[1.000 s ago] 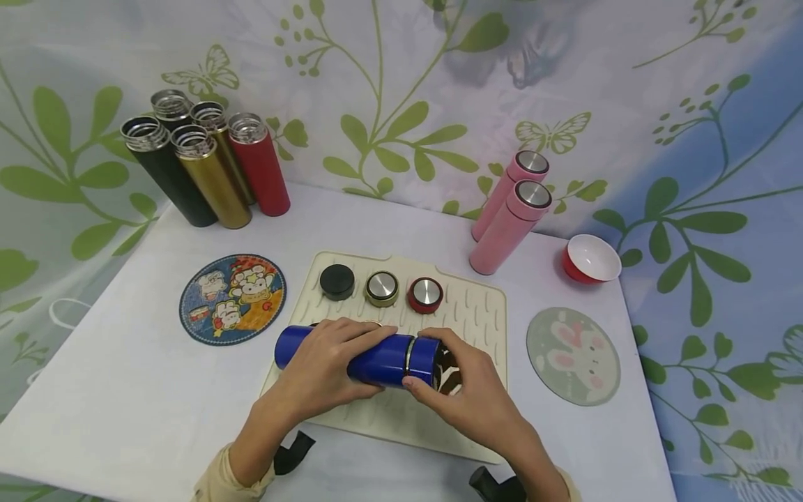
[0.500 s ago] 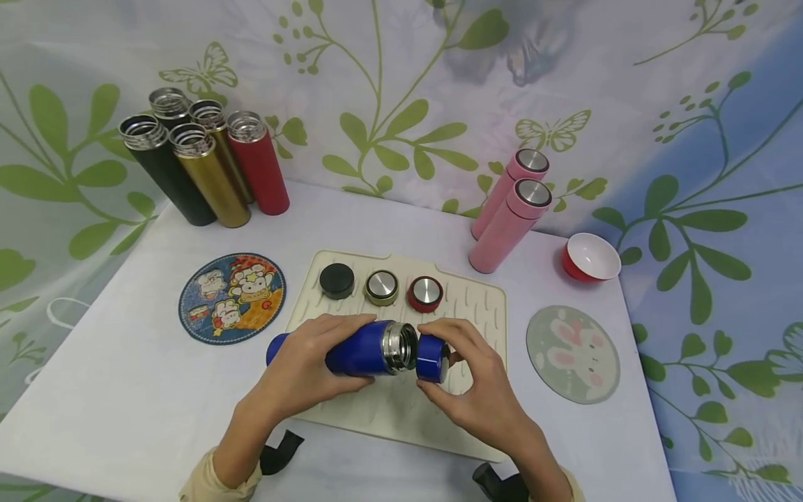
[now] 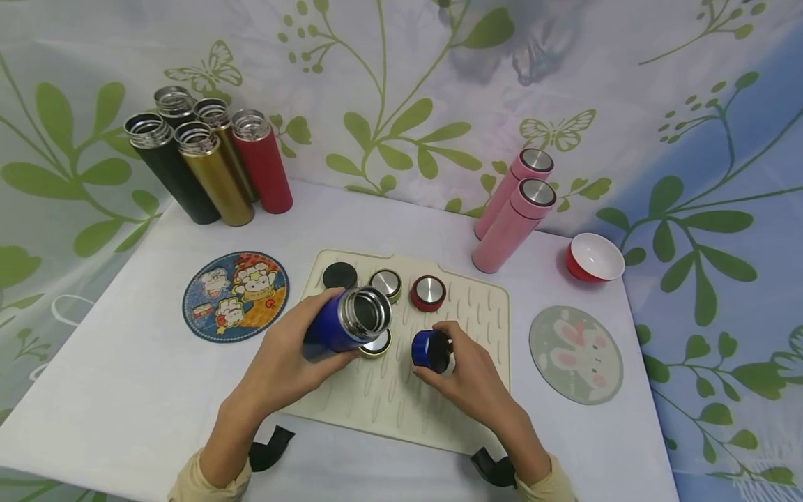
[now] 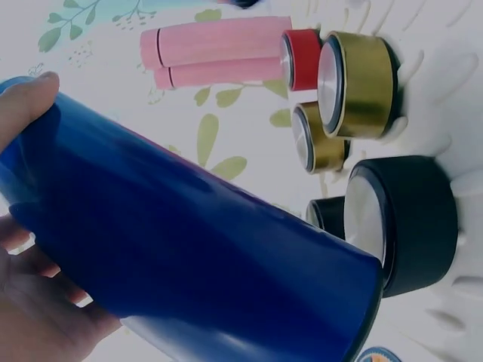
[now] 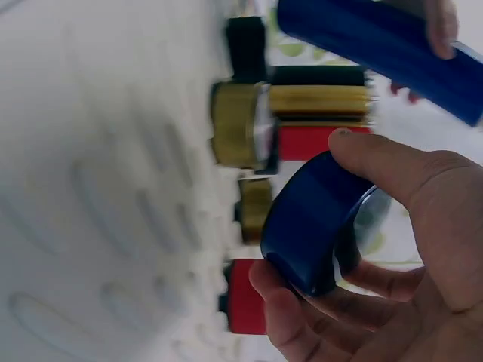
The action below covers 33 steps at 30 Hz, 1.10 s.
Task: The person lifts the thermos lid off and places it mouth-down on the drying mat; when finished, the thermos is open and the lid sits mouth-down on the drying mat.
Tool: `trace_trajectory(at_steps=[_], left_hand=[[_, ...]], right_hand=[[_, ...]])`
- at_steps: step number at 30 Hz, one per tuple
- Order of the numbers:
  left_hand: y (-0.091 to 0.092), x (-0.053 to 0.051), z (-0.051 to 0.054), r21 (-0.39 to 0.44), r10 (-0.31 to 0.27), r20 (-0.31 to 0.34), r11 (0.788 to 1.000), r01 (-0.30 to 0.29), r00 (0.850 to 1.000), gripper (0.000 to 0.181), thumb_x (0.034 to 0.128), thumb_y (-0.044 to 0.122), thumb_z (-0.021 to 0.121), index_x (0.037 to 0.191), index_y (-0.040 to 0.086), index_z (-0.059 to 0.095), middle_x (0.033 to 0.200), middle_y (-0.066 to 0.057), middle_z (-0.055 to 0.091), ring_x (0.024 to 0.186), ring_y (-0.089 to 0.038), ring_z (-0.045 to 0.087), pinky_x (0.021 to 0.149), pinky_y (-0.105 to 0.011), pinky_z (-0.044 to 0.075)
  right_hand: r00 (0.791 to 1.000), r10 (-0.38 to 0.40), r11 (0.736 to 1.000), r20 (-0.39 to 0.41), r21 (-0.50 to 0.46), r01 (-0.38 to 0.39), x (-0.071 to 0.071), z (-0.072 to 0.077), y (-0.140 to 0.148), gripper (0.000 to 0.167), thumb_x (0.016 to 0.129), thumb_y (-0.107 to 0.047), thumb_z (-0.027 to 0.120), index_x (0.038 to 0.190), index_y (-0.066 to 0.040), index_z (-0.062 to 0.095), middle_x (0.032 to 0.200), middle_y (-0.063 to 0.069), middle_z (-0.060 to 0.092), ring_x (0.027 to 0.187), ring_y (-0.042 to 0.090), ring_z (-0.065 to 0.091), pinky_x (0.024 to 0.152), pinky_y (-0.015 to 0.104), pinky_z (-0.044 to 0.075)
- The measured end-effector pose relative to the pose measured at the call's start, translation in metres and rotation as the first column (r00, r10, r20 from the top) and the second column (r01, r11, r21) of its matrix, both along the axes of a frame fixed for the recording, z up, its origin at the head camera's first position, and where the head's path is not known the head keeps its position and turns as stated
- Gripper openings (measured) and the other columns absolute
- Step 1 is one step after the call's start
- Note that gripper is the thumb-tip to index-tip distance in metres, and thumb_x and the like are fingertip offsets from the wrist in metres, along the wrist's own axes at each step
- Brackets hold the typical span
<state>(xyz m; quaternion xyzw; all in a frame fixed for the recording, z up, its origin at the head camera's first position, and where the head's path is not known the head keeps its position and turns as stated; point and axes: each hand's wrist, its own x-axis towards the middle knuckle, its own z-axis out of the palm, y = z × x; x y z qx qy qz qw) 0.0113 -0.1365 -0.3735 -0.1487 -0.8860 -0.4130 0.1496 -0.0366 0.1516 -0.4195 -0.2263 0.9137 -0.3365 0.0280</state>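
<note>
My left hand (image 3: 282, 355) grips the blue bottle (image 3: 329, 324), its bare steel mouth tilted up and to the right. In the left wrist view the bottle (image 4: 196, 226) lies slanted across the picture, beside a black lid (image 4: 411, 222). My right hand (image 3: 473, 380) pinches the blue lid (image 3: 423, 348) above the cream mat (image 3: 401, 418), apart from the bottle. Thumb and fingers hold that lid (image 5: 313, 219) by its rim in the right wrist view. Behind the bottle sit a black lid (image 3: 339, 275), gold lids (image 3: 385, 282) and a red lid (image 3: 429, 293).
Several lidless bottles (image 3: 219, 181) stand at the back left, and two pink bottles (image 3: 508, 233) at the back right. A red and white bowl (image 3: 594, 257) is at the right edge. Round mats lie at left (image 3: 235, 297) and right (image 3: 576, 355).
The blue lid has come off the bottle and moved away from it. My left hand has tilted the bottle's mouth up and drawn it left; a gold lid beneath it now shows.
</note>
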Motion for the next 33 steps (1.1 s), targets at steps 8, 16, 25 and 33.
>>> trace_trajectory(at_steps=[8, 16, 25, 33], left_hand=[[-0.007, 0.0, 0.004, 0.037, 0.04, -0.037, 0.999, -0.039, 0.999, 0.091, 0.0684, 0.019, 0.094, 0.146, 0.015, 0.047, 0.137, -0.007, 0.058, 0.121, -0.027, 0.057, 0.095, -0.053, 0.05], [-0.011, -0.001, 0.002, 0.073, 0.056, -0.085, 0.996, -0.049, 0.995, 0.091, 0.0683, 0.014, 0.093, 0.147, 0.014, 0.047, 0.136, -0.005, 0.059, 0.118, -0.023, 0.058, 0.093, -0.052, 0.051], [-0.013, -0.001, 0.006, 0.083, 0.08, -0.115, 0.994, -0.07, 0.99, 0.091, 0.0676, 0.011, 0.093, 0.147, 0.011, 0.047, 0.139, -0.004, 0.058, 0.122, -0.023, 0.056, 0.097, -0.054, 0.048], [-0.015, -0.001, 0.005, 0.077, 0.102, -0.123, 0.993, -0.093, 0.987, 0.093, 0.0662, 0.011, 0.093, 0.146, 0.01, 0.047, 0.138, -0.006, 0.058, 0.121, -0.024, 0.057, 0.096, -0.054, 0.048]], right_hand=[[0.994, 0.023, 0.99, -0.102, 0.139, -0.009, -0.016, -0.029, -0.007, 0.072, 0.071, -0.033, 0.092, 0.13, -0.011, 0.057, 0.106, 0.006, 0.063, 0.091, 0.02, 0.063, 0.074, 0.04, 0.054], [0.985, 0.05, 0.982, -0.167, 0.186, -0.019, -0.027, -0.039, -0.013, 0.067, 0.07, -0.032, 0.091, 0.126, -0.01, 0.061, 0.101, 0.007, 0.061, 0.088, 0.022, 0.059, 0.07, 0.039, 0.052], [0.989, 0.059, 0.98, -0.138, 0.195, -0.031, -0.028, -0.039, -0.016, 0.067, 0.07, -0.032, 0.092, 0.125, -0.008, 0.061, 0.1, 0.008, 0.06, 0.089, 0.024, 0.057, 0.072, 0.04, 0.051], [0.993, 0.05, 0.982, -0.111, 0.187, -0.028, -0.027, -0.038, -0.017, 0.081, 0.066, -0.041, 0.093, 0.13, -0.005, 0.059, 0.106, 0.009, 0.06, 0.096, 0.026, 0.059, 0.078, 0.043, 0.052]])
